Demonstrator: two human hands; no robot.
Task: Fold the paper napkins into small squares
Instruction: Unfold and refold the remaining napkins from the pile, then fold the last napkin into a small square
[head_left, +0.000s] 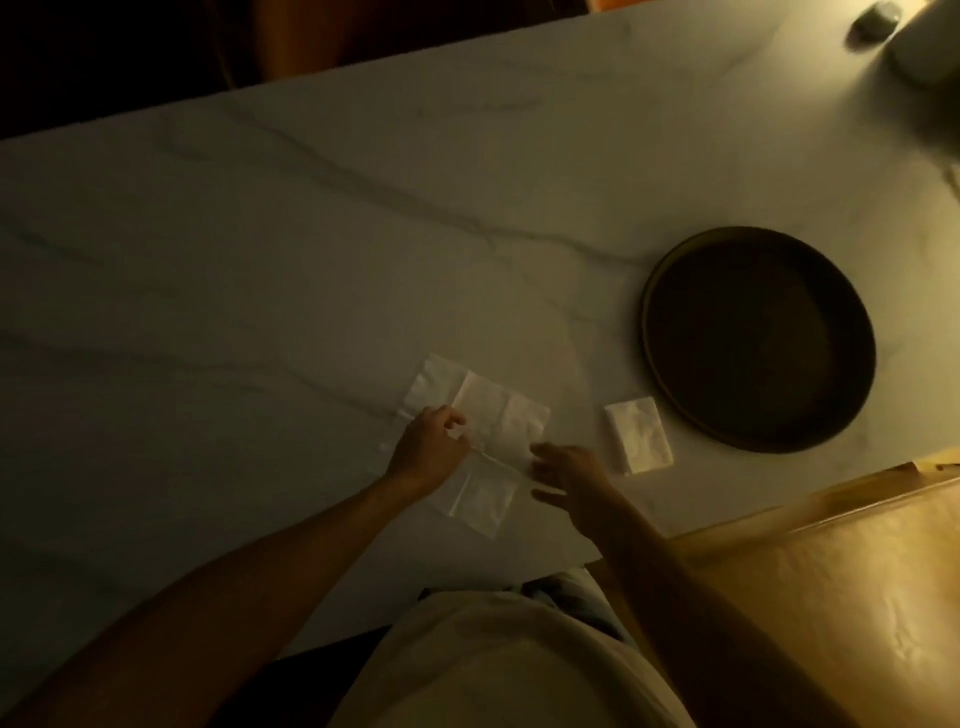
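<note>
A white paper napkin (493, 415) lies partly unfolded on the marble table (260, 260), with another napkin layer (431, 379) showing beneath it at the left. My left hand (428, 447) pinches the napkin's fold line near its middle. My right hand (566, 475) hovers at the napkin's right edge with fingers spread, holding nothing that I can make out. A small folded napkin square (640, 435) rests to the right, apart from both hands.
A dark round tray (670, 270) sits right of the folded square. A grey object (875, 23) and a pale container (930, 47) stand at the far right corner. The table's near edge meets a wooden floor (831, 571) at the right.
</note>
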